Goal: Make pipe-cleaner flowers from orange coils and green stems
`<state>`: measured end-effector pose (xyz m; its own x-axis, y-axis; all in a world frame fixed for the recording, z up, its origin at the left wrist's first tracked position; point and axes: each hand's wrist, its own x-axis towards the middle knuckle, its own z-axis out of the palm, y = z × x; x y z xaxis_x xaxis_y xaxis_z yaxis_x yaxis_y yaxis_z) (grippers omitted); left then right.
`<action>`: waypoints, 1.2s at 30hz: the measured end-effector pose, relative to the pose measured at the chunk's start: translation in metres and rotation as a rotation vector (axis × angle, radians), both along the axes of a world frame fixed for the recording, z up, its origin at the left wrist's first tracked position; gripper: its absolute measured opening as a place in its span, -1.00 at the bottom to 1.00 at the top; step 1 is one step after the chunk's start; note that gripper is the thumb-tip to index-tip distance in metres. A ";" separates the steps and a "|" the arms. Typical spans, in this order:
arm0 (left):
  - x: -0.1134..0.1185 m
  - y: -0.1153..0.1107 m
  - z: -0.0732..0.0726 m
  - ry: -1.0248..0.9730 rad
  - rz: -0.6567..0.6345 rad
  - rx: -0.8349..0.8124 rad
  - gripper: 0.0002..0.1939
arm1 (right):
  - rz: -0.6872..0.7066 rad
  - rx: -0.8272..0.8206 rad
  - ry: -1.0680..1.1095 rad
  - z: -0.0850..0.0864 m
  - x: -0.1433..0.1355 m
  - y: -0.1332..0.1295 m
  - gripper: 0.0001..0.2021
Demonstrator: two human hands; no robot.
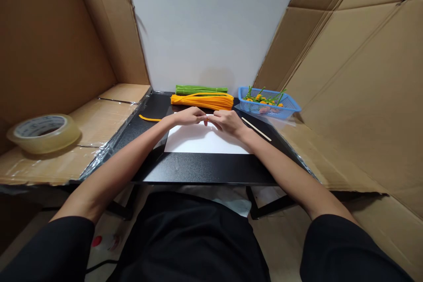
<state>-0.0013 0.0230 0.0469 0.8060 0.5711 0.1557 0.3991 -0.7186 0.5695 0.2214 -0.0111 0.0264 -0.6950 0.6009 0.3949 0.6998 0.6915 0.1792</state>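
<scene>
Above a white sheet of paper (208, 141), my left hand (191, 116) and my right hand (228, 122) meet at the fingertips. Both are closed in a pinch on a small bit of orange pipe cleaner, mostly covered by the fingers. To the left, an orange pipe cleaner (150, 119) shows past my left wrist; whether it joins the pinched bit is hidden. Just behind the hands lies a bundle of orange pipe cleaners (205, 101), with a bundle of green pipe cleaners (201, 90) behind that. A thin pale stick (257, 129) rests right of my right hand.
A blue mesh basket (289, 108) at the back right holds several green and orange pieces. On the cardboard ledge at left sits a roll of clear tape (44, 133). Cardboard walls (357, 66) flank the black table (205, 169). A red-capped bottle (105, 242) is below.
</scene>
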 end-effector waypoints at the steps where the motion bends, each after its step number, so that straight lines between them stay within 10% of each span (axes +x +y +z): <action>1: 0.000 -0.001 0.001 0.004 -0.010 -0.010 -0.53 | 0.008 -0.002 -0.008 0.000 0.000 0.000 -0.74; 20: -0.002 0.004 -0.003 -0.081 -0.070 0.059 -0.59 | 0.130 -0.466 0.563 -0.004 -0.012 -0.003 -0.69; 36: 0.009 -0.004 -0.010 -0.083 0.146 0.523 -0.70 | 0.069 -0.797 0.939 -0.007 -0.021 0.003 -0.69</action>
